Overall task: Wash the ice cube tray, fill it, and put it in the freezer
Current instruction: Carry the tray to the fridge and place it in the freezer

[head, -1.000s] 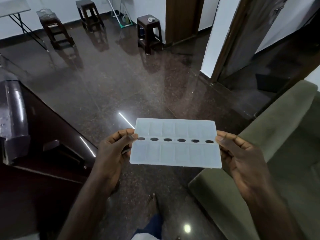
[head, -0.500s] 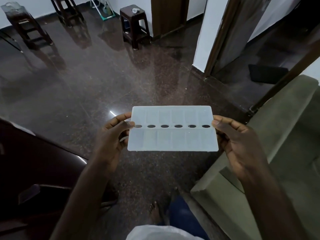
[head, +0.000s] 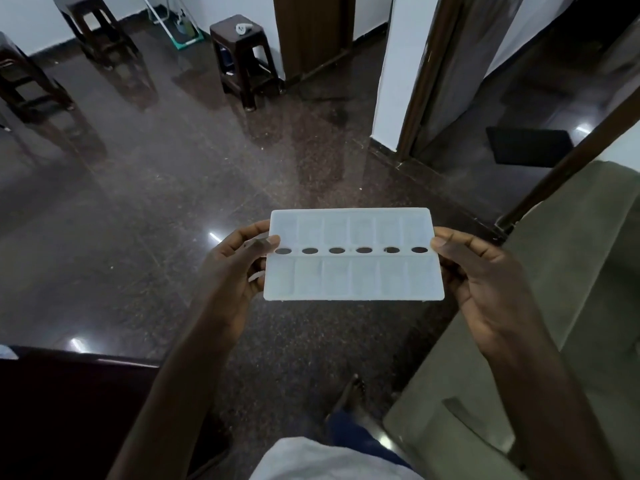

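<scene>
The white ice cube tray is up in the air, flat over the dark shiny floor. The left hand pinches its left short edge, thumb on top. The right hand pinches its right short edge the same way. A green sofa is close on the right. Ahead, the floor is wide and open up to a brown stool.

The ice cube tray has been carried forward, nearer the stool.
</scene>
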